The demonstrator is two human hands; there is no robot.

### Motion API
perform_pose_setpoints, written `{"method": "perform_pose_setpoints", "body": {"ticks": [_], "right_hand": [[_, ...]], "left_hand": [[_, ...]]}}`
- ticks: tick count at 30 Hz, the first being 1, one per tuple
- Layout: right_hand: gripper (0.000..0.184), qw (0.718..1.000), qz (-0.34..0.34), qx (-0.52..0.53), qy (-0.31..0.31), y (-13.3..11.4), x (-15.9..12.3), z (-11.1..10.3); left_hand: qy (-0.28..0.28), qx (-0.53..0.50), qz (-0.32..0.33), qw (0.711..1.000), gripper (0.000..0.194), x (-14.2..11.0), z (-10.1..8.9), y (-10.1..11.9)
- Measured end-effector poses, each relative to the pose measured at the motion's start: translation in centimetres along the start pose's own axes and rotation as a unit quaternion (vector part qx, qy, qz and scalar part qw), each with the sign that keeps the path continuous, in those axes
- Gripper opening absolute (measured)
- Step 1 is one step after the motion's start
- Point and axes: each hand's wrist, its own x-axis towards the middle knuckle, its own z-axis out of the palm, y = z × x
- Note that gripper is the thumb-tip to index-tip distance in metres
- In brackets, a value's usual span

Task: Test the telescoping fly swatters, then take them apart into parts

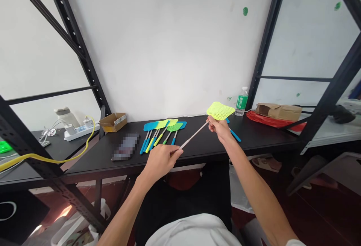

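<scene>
A yellow-green fly swatter (pixel 220 111) is stretched between my hands above the black table, its thin metal rod drawn out long and slanting. My right hand (pixel 218 127) pinches it where the rod meets the mesh head. Down at the other end, my left hand (pixel 161 159) is closed around the grip, which is mostly hidden by the fingers. Beyond the left hand, several fly swatters (pixel 160 125) in blue, yellow and green lie side by side with their heads toward the wall. Behind the right wrist lies another swatter with a blue handle (pixel 235 135), partly covered.
On the black table (pixel 93 163), a blurred-out phone-like slab (pixel 126 147) and an open cardboard box (pixel 113 122) sit to the left. A water bottle (pixel 241 102) stands by the wall at right, near a brown package (pixel 278 111) on red plastic. Black metal posts (pixel 81 54) frame both sides.
</scene>
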Motion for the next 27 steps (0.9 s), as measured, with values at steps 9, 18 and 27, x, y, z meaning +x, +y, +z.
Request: {"method": "perform_pose_setpoints", "body": {"ticks": [9,18,27], "right_hand": [[0.045,0.988,0.077,0.059,-0.124,-1.4,-1.1,-0.1],[0.035,0.984,0.02,0.118,-0.13,-3.8,-1.0,-3.3],[0.032,0.96,0.04,-0.071,-0.267,-5.0,-1.6,-5.4]], "left_hand": [[0.008,0.042,-0.063,0.997,0.032,-0.3,-1.5,-2.2],[0.042,0.081,-0.107,0.99,0.03,-0.8,-4.0,-4.2],[0.013,0.058,-0.071,0.996,0.041,-1.5,-4.9,-3.9]]}}
